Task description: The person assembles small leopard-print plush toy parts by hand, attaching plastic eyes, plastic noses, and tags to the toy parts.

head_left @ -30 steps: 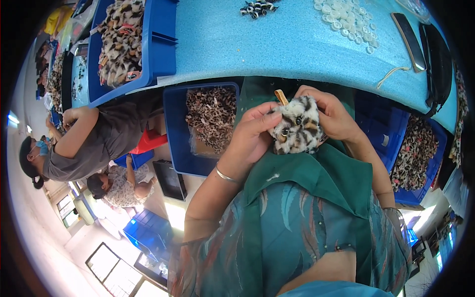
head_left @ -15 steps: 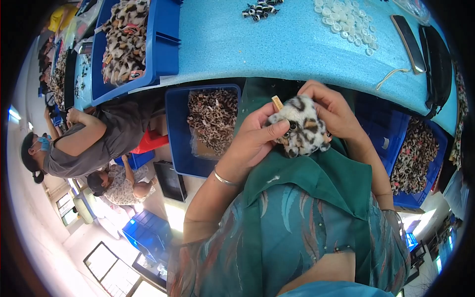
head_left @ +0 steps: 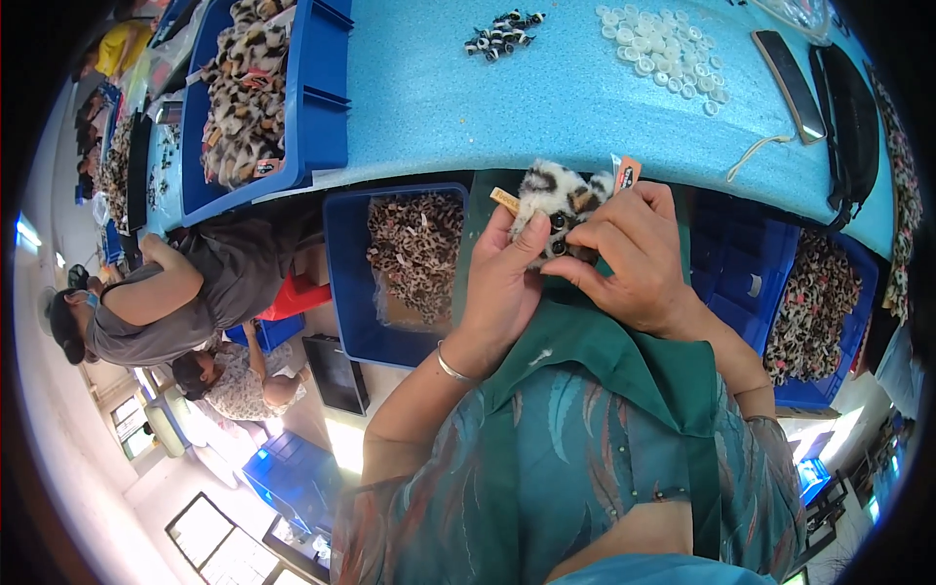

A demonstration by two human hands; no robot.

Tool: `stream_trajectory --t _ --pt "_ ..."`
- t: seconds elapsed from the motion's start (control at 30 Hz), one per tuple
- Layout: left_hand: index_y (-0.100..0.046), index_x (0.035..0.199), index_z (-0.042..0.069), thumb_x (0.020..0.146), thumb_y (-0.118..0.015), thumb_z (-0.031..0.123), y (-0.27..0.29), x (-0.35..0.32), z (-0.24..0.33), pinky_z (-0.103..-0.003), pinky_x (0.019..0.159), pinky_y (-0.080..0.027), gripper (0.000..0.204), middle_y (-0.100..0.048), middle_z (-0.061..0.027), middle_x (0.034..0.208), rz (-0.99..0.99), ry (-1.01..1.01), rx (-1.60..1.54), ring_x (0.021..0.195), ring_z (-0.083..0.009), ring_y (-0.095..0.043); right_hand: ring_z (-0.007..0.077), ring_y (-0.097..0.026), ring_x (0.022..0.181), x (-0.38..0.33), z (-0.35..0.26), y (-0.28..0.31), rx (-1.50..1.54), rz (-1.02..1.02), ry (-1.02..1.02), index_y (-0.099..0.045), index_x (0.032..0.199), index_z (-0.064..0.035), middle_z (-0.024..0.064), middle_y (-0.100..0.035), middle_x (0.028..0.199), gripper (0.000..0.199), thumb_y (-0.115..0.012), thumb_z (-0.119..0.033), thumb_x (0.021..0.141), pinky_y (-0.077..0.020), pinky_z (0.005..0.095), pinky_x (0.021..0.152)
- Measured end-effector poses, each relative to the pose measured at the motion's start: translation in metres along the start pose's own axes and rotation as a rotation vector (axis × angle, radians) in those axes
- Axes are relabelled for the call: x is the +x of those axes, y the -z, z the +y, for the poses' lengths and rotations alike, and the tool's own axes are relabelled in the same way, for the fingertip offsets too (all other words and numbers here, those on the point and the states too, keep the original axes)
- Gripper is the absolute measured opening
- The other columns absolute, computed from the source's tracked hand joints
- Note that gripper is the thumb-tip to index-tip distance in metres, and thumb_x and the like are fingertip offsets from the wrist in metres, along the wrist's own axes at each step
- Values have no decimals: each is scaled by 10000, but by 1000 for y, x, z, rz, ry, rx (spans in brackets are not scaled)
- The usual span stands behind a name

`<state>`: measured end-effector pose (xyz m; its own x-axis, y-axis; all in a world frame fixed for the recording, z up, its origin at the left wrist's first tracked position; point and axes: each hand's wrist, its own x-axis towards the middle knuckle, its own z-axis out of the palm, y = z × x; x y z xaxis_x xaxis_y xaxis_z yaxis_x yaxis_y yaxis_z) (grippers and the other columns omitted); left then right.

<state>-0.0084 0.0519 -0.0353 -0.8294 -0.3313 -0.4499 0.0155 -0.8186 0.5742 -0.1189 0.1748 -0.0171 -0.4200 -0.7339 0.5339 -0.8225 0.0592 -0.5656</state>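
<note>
My left hand (head_left: 499, 292) grips a small spotted plush toy (head_left: 548, 185) in white, black and tan, holding it above my lap near the table edge. The thumb presses on its face beside a black eye (head_left: 558, 221). My right hand (head_left: 634, 255) is closed over the toy's other side, with index finger and thumb pinching by a second black round piece (head_left: 559, 247). A beige tag (head_left: 504, 201) sticks out at the left and an orange tag (head_left: 627, 174) at the upper right. The fingers hide the toy's lower part.
On the blue table (head_left: 419, 117) lie black-and-white eye parts (head_left: 500, 39), translucent plastic washers (head_left: 673, 54), a phone (head_left: 788, 83) and a black pouch (head_left: 843, 127). Blue bins (head_left: 317, 97) hold spotted plush pieces; other bins (head_left: 349, 292) flank my lap. Co-workers (head_left: 185, 292) are at left.
The toy has moved up and left and turned, bringing the orange tag into view. My right hand has shifted from its upper right edge onto its face.
</note>
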Motion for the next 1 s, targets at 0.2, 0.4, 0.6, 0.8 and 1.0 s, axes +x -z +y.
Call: stream_trajectory --t 0.2,0.4,0.6,0.8,1.0 --pt "-508 1277 36 973 -569 134 1 0 -1 -312 925 -464 326 -614 -65 1171 47 9 -5 1066 -155 -587 201 -536 717 -3 7 -6 -53 -38 161 -631 842 -54 25 -526 789 229 -743 -142 663 -393 387 739" --pt "-587 1179 25 959 -587 110 3 5 9 -273 853 -476 237 -649 -43 1079 46 104 70 963 -120 -609 211 -539 788 2 18 -3 -32 -209 434 -628 858 -46 42 -525 833 179 -608 -116 695 -402 404 812" --pt "-598 1177 25 960 -593 126 -1 5 10 -278 862 -483 240 -656 -44 1084 52 69 65 975 -118 -612 223 -564 846 12 21 11 93 -246 168 -653 953 -69 42 -566 878 203 -679 -179 784 -397 395 839" --pt "-589 1202 33 964 -594 142 -3 6 10 -283 885 -485 261 -655 -45 1101 3 55 64 996 -120 -612 236 -581 865 11 31 13 301 10 -408 -652 1029 -43 76 -599 898 198 -658 -129 851 -435 330 775" --pt "-581 1197 28 943 -633 175 7 7 18 -283 860 -498 298 -645 -39 1091 -119 121 110 992 -118 -611 196 -549 694 1 33 4 582 -189 -561 -591 868 1 85 -555 780 88 -648 -61 842 -435 282 655"
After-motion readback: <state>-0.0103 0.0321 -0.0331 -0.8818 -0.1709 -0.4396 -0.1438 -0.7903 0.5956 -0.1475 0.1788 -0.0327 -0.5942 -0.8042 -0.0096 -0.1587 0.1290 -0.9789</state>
